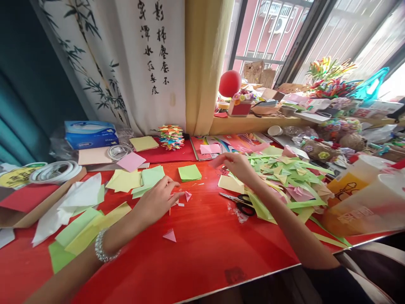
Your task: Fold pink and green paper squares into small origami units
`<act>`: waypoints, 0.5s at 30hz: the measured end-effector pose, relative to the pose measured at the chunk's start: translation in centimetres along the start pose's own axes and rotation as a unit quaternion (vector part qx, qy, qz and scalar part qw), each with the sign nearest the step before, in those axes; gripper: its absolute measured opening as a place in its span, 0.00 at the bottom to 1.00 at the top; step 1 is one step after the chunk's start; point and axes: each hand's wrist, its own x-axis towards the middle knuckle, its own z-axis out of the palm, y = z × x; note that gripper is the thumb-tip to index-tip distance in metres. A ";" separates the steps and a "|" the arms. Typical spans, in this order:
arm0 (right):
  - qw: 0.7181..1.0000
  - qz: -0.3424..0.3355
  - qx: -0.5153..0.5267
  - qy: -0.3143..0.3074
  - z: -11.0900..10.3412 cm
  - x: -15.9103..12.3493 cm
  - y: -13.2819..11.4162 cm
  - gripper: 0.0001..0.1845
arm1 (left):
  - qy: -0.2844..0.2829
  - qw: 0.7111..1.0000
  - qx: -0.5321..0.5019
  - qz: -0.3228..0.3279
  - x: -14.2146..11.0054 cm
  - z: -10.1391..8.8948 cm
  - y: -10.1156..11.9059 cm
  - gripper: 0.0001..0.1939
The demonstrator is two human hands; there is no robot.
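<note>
Paper scraps (pixel 187 196) lay on the table (pixel 202 253) in front of a paper stack (pixel 190 173), with scissors (pixel 245 208), then a paper heap (pixel 284 175) and cups (pixel 363 209) to the right, a tissue box (pixel 90 135) at the back left, and a curtain (pixel 133 55) behind the table.

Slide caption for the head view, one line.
Left hand beside a small pink folded paper, right hand near paper scraps, over a red table.

Red table (pixel 202 257), bamboo-print curtain (pixel 126 59), bright barred window (pixel 268 38)
</note>
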 end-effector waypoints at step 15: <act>0.821 0.023 0.529 -0.214 5.7 -4.5 -6.4 0.14 | 0.091 0.868 -0.478 -0.097 -2.7 0.5 0.4 0.16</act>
